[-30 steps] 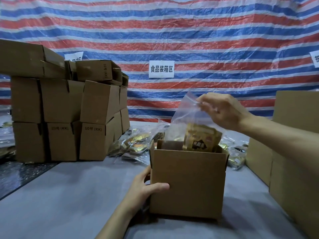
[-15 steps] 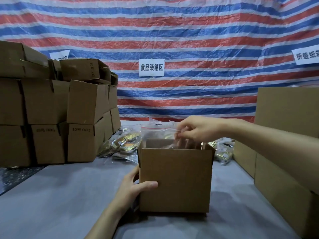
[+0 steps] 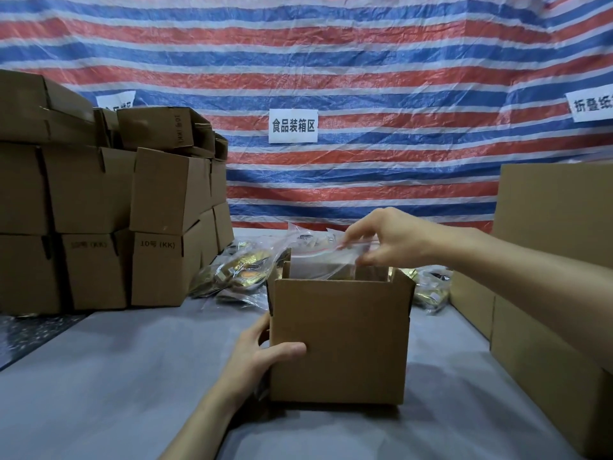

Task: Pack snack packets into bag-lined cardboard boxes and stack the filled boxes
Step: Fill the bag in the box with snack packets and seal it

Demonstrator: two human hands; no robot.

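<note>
An open cardboard box (image 3: 338, 340) stands on the grey table in front of me. My left hand (image 3: 257, 356) grips its lower left corner, thumb across the front face. A clear zip bag (image 3: 326, 260) sticks up out of the box mouth. My right hand (image 3: 386, 239) pinches the bag's top edge just above the box's far right side. The bag's contents are hidden by the box walls. More clear bags of gold snack packets (image 3: 238, 277) lie behind the box.
Stacked closed boxes (image 3: 99, 210) fill the left side of the table. Large cartons (image 3: 550, 260) stand along the right edge. More snack bags (image 3: 429, 290) lie behind the box on the right. A striped tarp with paper signs (image 3: 293, 125) hangs behind.
My right hand lowered the bag of packets into the box and still pinches its top. My left hand stayed on the box corner.
</note>
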